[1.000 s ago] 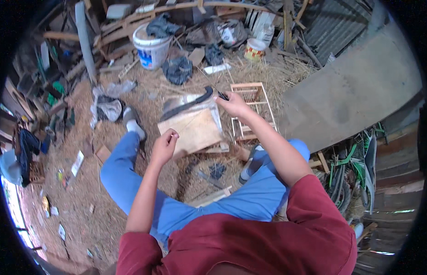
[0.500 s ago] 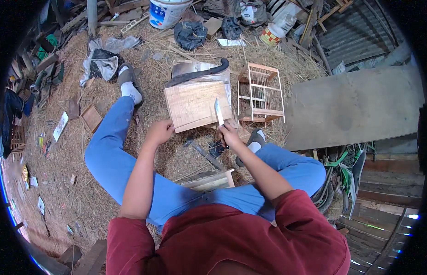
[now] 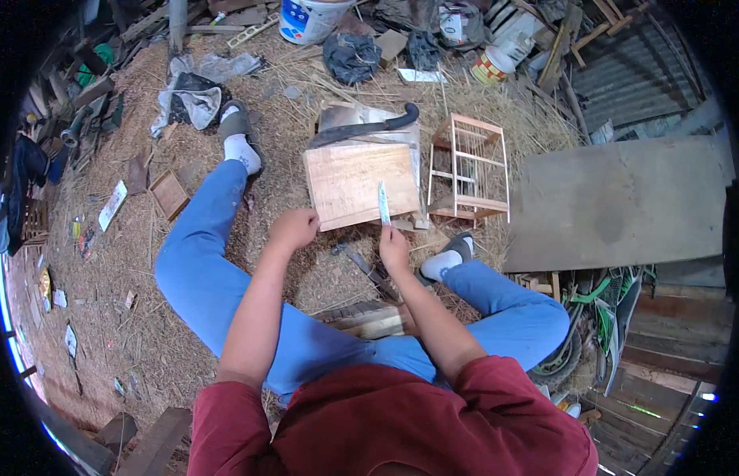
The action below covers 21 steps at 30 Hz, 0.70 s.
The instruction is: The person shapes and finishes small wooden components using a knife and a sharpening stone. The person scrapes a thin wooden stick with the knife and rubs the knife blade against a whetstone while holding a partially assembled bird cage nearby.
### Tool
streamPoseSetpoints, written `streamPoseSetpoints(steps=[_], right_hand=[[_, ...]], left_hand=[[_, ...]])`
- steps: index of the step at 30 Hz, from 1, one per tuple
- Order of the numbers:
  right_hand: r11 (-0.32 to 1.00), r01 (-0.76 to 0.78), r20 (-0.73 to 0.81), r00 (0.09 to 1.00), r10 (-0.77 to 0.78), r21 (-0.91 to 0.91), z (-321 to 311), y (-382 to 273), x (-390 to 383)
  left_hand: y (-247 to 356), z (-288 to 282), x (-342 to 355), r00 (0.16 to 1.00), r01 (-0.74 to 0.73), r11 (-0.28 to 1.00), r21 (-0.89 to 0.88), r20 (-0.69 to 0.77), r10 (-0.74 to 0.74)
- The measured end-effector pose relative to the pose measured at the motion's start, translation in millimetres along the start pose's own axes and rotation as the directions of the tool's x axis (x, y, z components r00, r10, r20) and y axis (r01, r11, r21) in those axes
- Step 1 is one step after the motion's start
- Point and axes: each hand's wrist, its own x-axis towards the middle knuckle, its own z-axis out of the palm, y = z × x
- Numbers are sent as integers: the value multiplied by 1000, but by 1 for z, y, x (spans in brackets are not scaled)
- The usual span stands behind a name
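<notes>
My right hand grips a knife with a pale, upright blade, which is over the front of a light wooden board. My left hand is curled at the board's lower left corner; what its fingers hold, if anything, is too small to make out. A dark machete with a curved black handle lies along the board's back edge. Just right of the board stands a small cage-like frame of thin wood strips. Between my legs lie a dark tool and some wood pieces.
A small wooden box lies left. A large grey sheet is at the right above a green-and-black two-wheeler. A white bucket, black bags, a yellow-patterned tub and scrap wood line the back.
My right hand has come down from beside the frame with the knife, now upright over the board's front. My left hand sits at the board's corner. The view has shifted.
</notes>
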Motion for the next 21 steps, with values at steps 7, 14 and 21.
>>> streamPoseSetpoints(steps=[7, 14, 21], right_hand=[[1000, 13, 123, 992, -14, 10, 10, -12, -15], [992, -126, 99, 987, 127, -7, 7, -39, -12], [993, -121, 64, 991, 121, 5, 6, -45, -13]], left_hand=[[-2, 2, -3, 1000, 0, 1000, -20, -6, 0], [-9, 2, 0, 1000, 29, 999, -43, 0, -29], [-4, 2, -2, 999, -4, 1000, -25, -37, 3]])
